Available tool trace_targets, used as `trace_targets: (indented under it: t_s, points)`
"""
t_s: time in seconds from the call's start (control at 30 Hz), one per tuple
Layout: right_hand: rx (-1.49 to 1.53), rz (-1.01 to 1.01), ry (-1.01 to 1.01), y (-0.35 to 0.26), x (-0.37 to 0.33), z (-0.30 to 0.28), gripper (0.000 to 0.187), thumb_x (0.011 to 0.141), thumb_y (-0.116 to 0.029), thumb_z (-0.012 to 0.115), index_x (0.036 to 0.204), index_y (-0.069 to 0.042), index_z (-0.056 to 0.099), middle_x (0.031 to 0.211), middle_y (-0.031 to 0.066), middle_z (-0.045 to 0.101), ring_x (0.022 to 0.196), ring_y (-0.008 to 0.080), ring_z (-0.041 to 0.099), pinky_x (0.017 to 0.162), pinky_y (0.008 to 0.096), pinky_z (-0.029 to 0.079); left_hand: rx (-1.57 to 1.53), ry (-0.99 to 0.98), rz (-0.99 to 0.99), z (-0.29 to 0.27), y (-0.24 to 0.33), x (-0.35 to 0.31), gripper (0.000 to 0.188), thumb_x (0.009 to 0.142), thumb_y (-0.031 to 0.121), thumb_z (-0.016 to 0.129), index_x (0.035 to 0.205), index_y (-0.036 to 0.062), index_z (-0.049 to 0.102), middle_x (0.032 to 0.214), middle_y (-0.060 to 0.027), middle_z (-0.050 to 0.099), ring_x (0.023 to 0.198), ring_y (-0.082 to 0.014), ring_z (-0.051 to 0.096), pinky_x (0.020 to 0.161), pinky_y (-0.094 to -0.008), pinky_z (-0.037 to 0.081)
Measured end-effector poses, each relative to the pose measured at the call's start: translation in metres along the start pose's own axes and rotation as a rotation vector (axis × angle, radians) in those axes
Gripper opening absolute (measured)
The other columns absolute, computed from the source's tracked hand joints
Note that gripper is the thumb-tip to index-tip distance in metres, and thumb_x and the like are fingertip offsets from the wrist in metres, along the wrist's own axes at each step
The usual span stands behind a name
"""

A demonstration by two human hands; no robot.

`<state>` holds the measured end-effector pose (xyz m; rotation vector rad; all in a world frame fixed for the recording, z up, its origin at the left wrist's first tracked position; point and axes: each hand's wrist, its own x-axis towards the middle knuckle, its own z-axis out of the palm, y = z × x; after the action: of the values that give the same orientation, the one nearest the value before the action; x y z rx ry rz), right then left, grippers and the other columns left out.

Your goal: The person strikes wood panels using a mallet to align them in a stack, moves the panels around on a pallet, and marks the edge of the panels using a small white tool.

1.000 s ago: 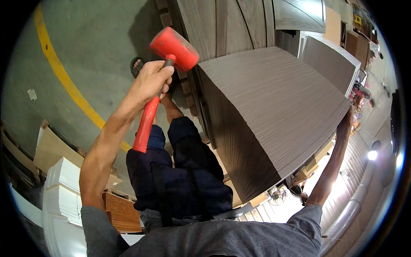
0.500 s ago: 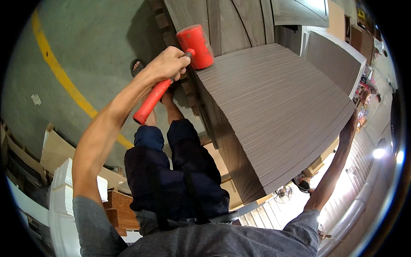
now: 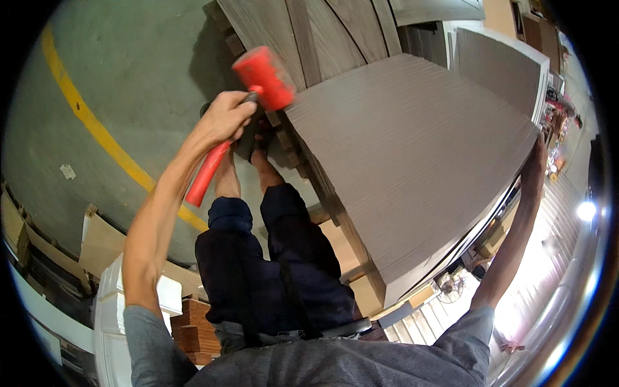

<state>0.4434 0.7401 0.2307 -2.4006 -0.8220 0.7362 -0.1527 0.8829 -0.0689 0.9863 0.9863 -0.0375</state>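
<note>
Well, in the head view the left hand (image 3: 229,119) is clamped around the red mallet (image 3: 274,84), gripping it high, near the head. The mallet's long axis runs slantwise: the butt of its handle (image 3: 205,177) points down and left toward the person, while the head lies up and right, its own length crossing the handle. That head, slightly blurred, is just beside the near left corner of a stack of grey-brown sheets (image 3: 419,148); whether they touch, I cannot tell. The right hand (image 3: 535,158) is at the stack's far right edge, its fingers partly hidden, so I cannot tell how tightly they close.

The stack fills the space between the hands. Beyond it stand wood-grain panels (image 3: 335,39) and a second stack (image 3: 496,71). A yellow line (image 3: 100,132) curves across the floor at left; white panels (image 3: 109,335) stand at lower left.
</note>
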Motion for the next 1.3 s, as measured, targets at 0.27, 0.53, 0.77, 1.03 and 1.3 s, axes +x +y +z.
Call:
trace_targets:
  t_s: [0.27, 0.53, 0.77, 1.03, 1.3]
  points:
    - [-0.725, -0.691, 0.113, -0.003, -0.023, 0.01, 0.056, 0.101, -0.048, 0.047, 0.14, -0.009, 0.056, 0.143, 0.0118, 0.054, 0.135, 0.0292, 0.046, 0.116, 0.0445, 0.029, -0.024, 0.308, -0.265, -0.023, -0.105, -0.136, 0.016, 0.091, 0.016, 0.055, 0.082, 0.0038, 0.056, 0.064, 0.0, 0.052, 0.047, -0.0102, 0.051, 0.044, -0.0271, 0.039]
    - [-0.434, -0.676, 0.149, -0.075, -0.304, 0.11, 0.032, 0.095, -0.017, 0.056, 0.123, -0.006, 0.065, 0.123, 0.0152, 0.063, 0.114, 0.0298, 0.059, 0.099, 0.0418, 0.048, 0.125, 0.384, -0.383, -0.031, -0.171, -0.23, 0.013, 0.081, 0.006, 0.056, 0.09, -0.0026, 0.059, 0.064, -0.0035, 0.054, 0.052, -0.0148, 0.054, 0.051, -0.0323, 0.042]
    - [0.46, 0.283, -0.524, -0.04, -0.516, 0.363, 0.036, 0.089, -0.01, 0.072, 0.123, 0.0, 0.065, 0.109, 0.0115, 0.069, 0.099, 0.0212, 0.065, 0.088, 0.0348, 0.052, 0.473, 0.05, -0.073, 0.008, -0.182, -0.255, 0.037, 0.08, 0.005, 0.054, 0.116, -0.0026, 0.055, 0.085, -0.0257, 0.062, 0.084, -0.0416, 0.064, 0.078, -0.0452, 0.05]
    - [1.234, 0.865, -0.421, 0.059, -0.65, 0.497, 0.064, 0.1, -0.046, 0.058, 0.142, 0.001, 0.049, 0.13, 0.0092, 0.057, 0.118, 0.0177, 0.053, 0.099, 0.0327, 0.043, 0.981, -0.384, -0.013, 0.126, -0.164, -0.296, 0.073, 0.077, 0.005, 0.06, 0.141, -0.0158, 0.03, 0.112, -0.0393, 0.057, 0.102, -0.0503, 0.061, 0.087, -0.051, 0.052]
    - [1.763, 0.951, -0.071, 0.141, -0.743, 0.503, 0.03, 0.097, -0.018, 0.061, 0.123, -0.002, 0.06, 0.1, 0.0008, 0.064, 0.088, 0.0101, 0.058, 0.076, 0.0251, 0.046, 1.239, -0.666, -0.082, 0.243, -0.242, -0.353, 0.058, 0.083, 0.009, 0.059, 0.137, -0.0012, 0.041, 0.099, -0.0308, 0.066, 0.096, -0.0467, 0.066, 0.083, -0.0512, 0.053]
